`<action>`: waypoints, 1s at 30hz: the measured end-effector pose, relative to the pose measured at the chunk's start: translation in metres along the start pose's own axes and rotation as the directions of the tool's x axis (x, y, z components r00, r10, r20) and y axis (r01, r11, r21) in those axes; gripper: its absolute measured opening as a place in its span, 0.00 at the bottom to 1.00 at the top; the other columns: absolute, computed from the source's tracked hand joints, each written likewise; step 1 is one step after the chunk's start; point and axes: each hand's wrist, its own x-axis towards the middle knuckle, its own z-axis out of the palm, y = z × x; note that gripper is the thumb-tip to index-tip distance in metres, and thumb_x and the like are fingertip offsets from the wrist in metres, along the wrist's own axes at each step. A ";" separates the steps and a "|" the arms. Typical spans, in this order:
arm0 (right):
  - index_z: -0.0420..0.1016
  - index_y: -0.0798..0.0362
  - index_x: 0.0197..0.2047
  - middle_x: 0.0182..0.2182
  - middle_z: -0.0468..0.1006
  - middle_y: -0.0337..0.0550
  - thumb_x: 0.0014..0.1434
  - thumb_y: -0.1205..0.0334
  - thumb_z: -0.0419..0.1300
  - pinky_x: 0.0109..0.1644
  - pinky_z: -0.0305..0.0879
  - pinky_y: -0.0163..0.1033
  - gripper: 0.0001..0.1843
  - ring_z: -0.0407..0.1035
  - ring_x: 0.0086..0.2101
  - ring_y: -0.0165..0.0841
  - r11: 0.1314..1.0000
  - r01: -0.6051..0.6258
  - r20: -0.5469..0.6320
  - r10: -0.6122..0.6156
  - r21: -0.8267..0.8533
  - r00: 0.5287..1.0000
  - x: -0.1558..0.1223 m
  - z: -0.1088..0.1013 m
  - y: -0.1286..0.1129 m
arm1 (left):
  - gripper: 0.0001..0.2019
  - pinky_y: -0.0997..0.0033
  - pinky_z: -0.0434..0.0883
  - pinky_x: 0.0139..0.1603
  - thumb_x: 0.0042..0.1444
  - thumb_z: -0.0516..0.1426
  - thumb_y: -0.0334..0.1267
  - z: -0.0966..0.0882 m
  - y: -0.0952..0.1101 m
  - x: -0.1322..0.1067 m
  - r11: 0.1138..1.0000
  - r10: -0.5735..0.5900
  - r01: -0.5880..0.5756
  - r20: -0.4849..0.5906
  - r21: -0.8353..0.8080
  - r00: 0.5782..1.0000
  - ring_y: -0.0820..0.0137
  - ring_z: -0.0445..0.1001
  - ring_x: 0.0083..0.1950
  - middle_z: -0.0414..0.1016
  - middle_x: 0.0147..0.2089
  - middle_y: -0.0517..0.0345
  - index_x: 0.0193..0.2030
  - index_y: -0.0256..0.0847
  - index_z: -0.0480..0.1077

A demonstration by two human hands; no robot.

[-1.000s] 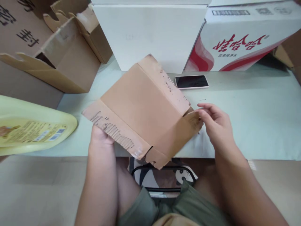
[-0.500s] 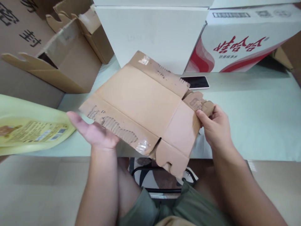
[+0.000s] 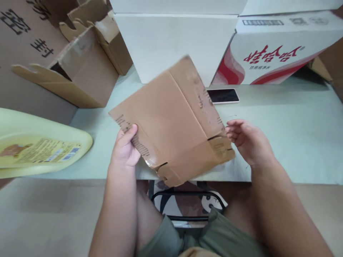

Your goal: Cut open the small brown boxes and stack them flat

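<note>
A brown flattened cardboard box [image 3: 166, 110] is held up tilted above the table, its creases and torn, ridged edges showing. My left hand [image 3: 125, 146] grips its left edge, thumb on top and the fingers mostly hidden underneath. At the right edge, my right hand [image 3: 248, 142] is off the cardboard or just brushing it; its fingers are loosely curled and apart, with nothing seen in them. Creased flaps hang at the cardboard's near end, over the table's front edge.
A phone [image 3: 223, 95] lies behind the cardboard. At the back stand a white box [image 3: 177, 43] and a red-and-white printed carton [image 3: 268, 53]. Open brown boxes [image 3: 88, 67] are at left, with a yellow bottle [image 3: 45, 142] lying nearer on the pale table [image 3: 289, 142].
My left hand has closed its thumb over the cardboard's left edge. My right hand has let go of the right corner. The cardboard has turned and its near flaps have shifted.
</note>
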 end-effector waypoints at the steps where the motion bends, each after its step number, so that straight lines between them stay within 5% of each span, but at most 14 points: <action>1: 0.80 0.48 0.41 0.35 0.82 0.42 0.55 0.42 0.69 0.34 0.72 0.38 0.19 0.74 0.30 0.32 0.999 -0.023 0.015 0.023 -0.040 1.000 0.000 0.001 -0.001 | 0.16 0.60 0.82 0.56 0.43 0.73 0.37 0.000 0.000 -0.001 0.999 -0.027 0.026 0.016 0.027 1.000 0.58 0.85 0.48 0.87 0.41 0.58 0.40 0.44 0.79; 4: 0.81 0.48 0.42 0.34 0.81 0.40 0.53 0.48 0.71 0.35 0.71 0.36 0.17 0.73 0.31 0.31 0.991 -0.010 0.040 0.015 -0.135 0.999 -0.004 0.009 -0.002 | 0.21 0.56 0.83 0.52 0.39 0.76 0.39 0.002 -0.001 -0.005 0.983 -0.143 0.135 0.051 0.126 0.988 0.57 0.86 0.43 0.87 0.39 0.54 0.41 0.40 0.79; 9: 0.81 0.49 0.40 0.34 0.81 0.41 0.54 0.51 0.71 0.38 0.71 0.38 0.14 0.73 0.34 0.34 0.979 0.100 0.088 -0.085 -0.176 0.992 -0.006 0.018 0.000 | 0.27 0.54 0.82 0.53 0.38 0.78 0.44 0.009 -0.007 -0.013 0.924 -0.281 0.232 0.128 0.305 0.951 0.53 0.86 0.48 0.87 0.45 0.46 0.45 0.37 0.78; 15: 0.85 0.49 0.37 0.46 0.83 0.47 0.57 0.46 0.68 0.53 0.73 0.50 0.15 0.75 0.48 0.43 0.920 0.204 0.143 -0.164 -0.335 0.976 -0.005 0.011 0.001 | 0.26 0.56 0.83 0.50 0.39 0.77 0.45 0.014 -0.012 -0.011 0.923 -0.276 0.207 0.184 0.323 0.943 0.52 0.86 0.47 0.87 0.44 0.44 0.44 0.37 0.79; 19: 0.84 0.50 0.38 0.40 0.84 0.46 0.55 0.43 0.70 0.43 0.76 0.46 0.18 0.77 0.40 0.41 0.969 0.096 0.163 -0.059 -0.228 0.985 -0.007 0.009 0.003 | 0.24 0.57 0.83 0.48 0.41 0.77 0.44 0.013 -0.012 -0.011 0.924 -0.285 0.212 0.204 0.318 0.937 0.52 0.86 0.45 0.87 0.43 0.43 0.44 0.37 0.79; 23: 0.79 0.48 0.43 0.36 0.81 0.40 0.50 0.50 0.74 0.35 0.72 0.39 0.19 0.74 0.33 0.34 0.984 0.087 -0.038 -0.094 -0.155 0.995 -0.007 0.018 0.003 | 0.23 0.58 0.83 0.47 0.41 0.77 0.44 0.016 -0.013 -0.012 0.930 -0.267 0.193 0.214 0.311 0.940 0.53 0.86 0.45 0.87 0.43 0.44 0.43 0.38 0.80; 26: 0.71 0.42 0.54 0.33 0.77 0.34 0.49 0.56 0.75 0.33 0.70 0.37 0.31 0.71 0.28 0.30 0.977 0.152 -0.214 -0.182 -0.146 0.960 -0.005 0.024 0.003 | 0.24 0.56 0.83 0.50 0.40 0.77 0.44 0.018 -0.014 -0.013 0.933 -0.249 0.185 0.181 0.307 0.952 0.53 0.86 0.45 0.87 0.43 0.45 0.43 0.38 0.80; 30: 0.73 0.46 0.49 0.30 0.77 0.35 0.54 0.47 0.71 0.29 0.68 0.36 0.23 0.69 0.25 0.29 0.993 0.115 -0.224 -0.114 -0.011 0.968 -0.002 0.019 0.003 | 0.19 0.56 0.83 0.52 0.41 0.76 0.40 0.015 -0.011 -0.009 0.980 -0.108 0.087 0.113 0.179 0.988 0.55 0.86 0.47 0.87 0.41 0.52 0.40 0.42 0.80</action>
